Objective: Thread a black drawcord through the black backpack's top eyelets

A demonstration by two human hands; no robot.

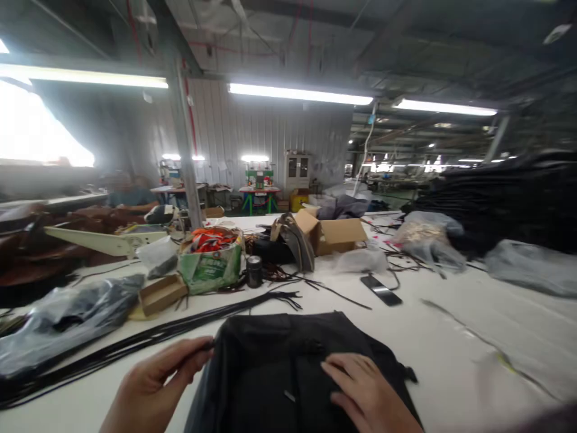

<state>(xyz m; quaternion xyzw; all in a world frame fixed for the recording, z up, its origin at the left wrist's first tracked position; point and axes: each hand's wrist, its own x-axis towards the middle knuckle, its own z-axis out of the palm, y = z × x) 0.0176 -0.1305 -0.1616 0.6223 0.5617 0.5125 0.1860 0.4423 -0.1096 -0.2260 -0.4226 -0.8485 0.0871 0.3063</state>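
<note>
A black bag (270,361) lies on the white table in front of me, with a small metal zipper pull (290,396) on its front. At the bag's upper left edge, my left hand (166,373) is closed in a pinch on a small dark bit of it. My right hand (360,385) rests over the right part of the bag, fingers stretched out and slightly apart, with nothing visible in them. Its fingertips are close to a dark fitting (313,345) near the middle of the bag. A short tab (409,373) sticks out from the right side.
Long black straps (148,337) run along the left. Behind the bag are a green sack (211,270), a dark can (254,272), an open cardboard box (340,234) and a phone (381,290). A tall black stack (509,198) stands at right; a blurred person (130,189) is far left.
</note>
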